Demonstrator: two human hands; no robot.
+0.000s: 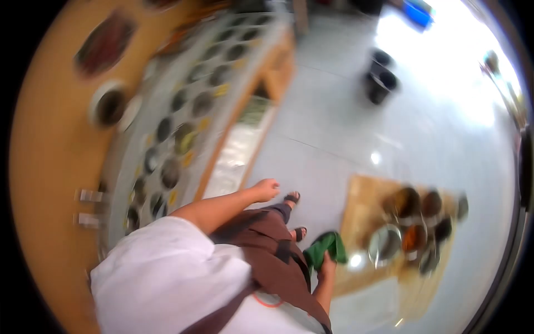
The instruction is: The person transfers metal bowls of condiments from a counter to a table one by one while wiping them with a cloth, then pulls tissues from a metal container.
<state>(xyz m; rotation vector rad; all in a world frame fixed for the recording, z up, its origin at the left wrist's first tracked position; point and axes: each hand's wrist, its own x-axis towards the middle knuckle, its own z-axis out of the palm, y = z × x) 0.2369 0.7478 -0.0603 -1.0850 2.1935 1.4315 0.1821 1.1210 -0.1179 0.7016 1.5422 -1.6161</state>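
Note:
Hanging from my right hand (327, 266) is a green cloth (325, 249), with my fingers closed around it. My left hand (267, 190) hangs in front of my body, its fingers curled in and nothing visible in them. Close below it on the floor are my sandalled feet (293, 197). A brown apron (272, 239) covers my front over a white shirt (167, 273). The whole view is smeared by motion.
On the left runs a long counter (222, 131) with rows of round containers. Several pots and bowls, including a steel pot (385, 245), stand on a tan mat (356, 214) at right. Black buckets (382, 78) stand on the grey floor (311, 122) farther off.

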